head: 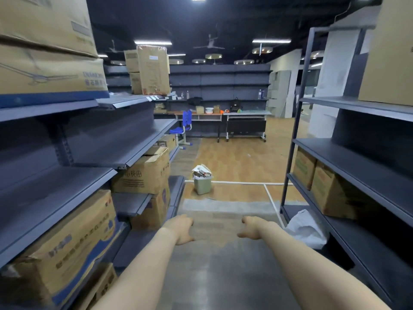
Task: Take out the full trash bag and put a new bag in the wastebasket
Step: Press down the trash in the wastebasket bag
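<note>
Head view, the only one. Both forearms reach forward over the aisle floor [214,276]. Left hand [182,229]: back of hand toward camera, fingers bent down and away, nothing in it as far as shown; fingertips hidden behind the hand. Right hand [251,228]: same posture, thumb out to the side, nothing held. Both look loosely curled and idle.

Wastebasket [202,184]: pale green, standing on the wood floor far ahead, just past the end of the left shelving [93,142], well apart from both hands. Its trash bag [202,171] is stuffed above the rim with paper or card; contents too small to identify.

Hidden or cut off: cardboard boxes [143,173] on the left shelves partly blocked by shelf edges; top-left boxes cropped by the frame. A white bag [306,227] lies on the bottom level of the right shelving [357,153], partly tucked under the shelf above.

Room to move: the aisle between the two shelf runs is open through to the wastebasket. A white line [245,182] crosses the floor just behind it. Blue chair [184,126] and desks [223,117] stand far back.

Writing: Chinese characters on several boxes, blurred; none legible with certainty.
</note>
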Demonstrator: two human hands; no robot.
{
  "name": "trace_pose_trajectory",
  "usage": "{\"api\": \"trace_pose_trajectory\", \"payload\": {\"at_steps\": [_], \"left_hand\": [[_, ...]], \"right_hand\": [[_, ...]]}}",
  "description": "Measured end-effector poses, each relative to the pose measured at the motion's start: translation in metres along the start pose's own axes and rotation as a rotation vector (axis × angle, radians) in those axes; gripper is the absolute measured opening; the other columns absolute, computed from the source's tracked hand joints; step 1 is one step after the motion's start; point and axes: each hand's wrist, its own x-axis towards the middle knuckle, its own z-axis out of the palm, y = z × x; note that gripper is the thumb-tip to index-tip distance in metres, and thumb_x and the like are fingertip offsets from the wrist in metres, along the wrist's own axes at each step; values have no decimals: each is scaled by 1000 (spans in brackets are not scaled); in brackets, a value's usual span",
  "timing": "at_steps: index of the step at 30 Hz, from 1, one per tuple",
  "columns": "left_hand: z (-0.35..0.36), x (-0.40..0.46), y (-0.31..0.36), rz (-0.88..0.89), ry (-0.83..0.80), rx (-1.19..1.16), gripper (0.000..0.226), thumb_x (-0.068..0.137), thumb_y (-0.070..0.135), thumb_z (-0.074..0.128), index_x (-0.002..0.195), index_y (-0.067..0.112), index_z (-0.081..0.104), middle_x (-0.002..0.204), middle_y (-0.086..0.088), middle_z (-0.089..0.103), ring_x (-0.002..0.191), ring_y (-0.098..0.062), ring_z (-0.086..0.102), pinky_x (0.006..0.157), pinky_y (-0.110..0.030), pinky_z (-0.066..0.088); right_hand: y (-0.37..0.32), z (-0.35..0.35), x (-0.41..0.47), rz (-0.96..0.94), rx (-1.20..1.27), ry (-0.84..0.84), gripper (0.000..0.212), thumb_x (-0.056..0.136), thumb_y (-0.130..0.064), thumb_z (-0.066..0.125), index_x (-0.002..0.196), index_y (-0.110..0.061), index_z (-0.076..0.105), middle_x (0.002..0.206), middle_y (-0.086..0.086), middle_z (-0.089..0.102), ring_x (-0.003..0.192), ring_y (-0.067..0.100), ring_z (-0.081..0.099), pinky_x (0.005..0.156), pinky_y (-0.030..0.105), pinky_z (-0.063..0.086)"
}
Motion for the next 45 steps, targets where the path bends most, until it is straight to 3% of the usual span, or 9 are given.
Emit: {"api": "trace_pose_trajectory", "payload": {"at_steps": [8,18,29,38,45], "left_hand": [[-20,104,-57,7,-52,10,53,90,40,55,132,10,44,131,-12,49,119,-30,50,96,-38,45],[-36,239,-70,22,-86,-2,57,91,39,55,137,9,40,135,-11,47,121,-29,50,98,-37,45],[-125,436,-77,-30,37,-107,55,89,42,56,134,13,43,136,-8,47,121,-26,49,99,-39,45],[-131,542,-81,-26,-30,-62,53,89,43,57,131,12,46,131,-8,50,117,-25,52,96,-36,46],[-143,649,-115,-37,-63,-39,53,90,42,54,132,12,44,133,-7,48,119,-25,50,94,-36,45]], "right_hand": [[-13,-32,92,45,17,-14,60,92,-40,53,141,-8,37,146,9,42,132,27,42,108,37,37],[5,-80,229,47,-21,-74,58,92,-37,54,138,-5,39,142,12,47,129,28,46,106,35,39],[43,-198,411,6,-19,-14,58,92,-36,53,139,-7,37,142,11,47,129,27,45,104,34,39],[63,-232,511,-10,-46,-43,63,92,-37,53,143,-8,31,146,11,41,132,27,42,105,33,37],[49,-264,622,-35,-108,-54,59,91,-37,54,139,-7,39,142,11,46,129,27,46,104,34,41]]}}
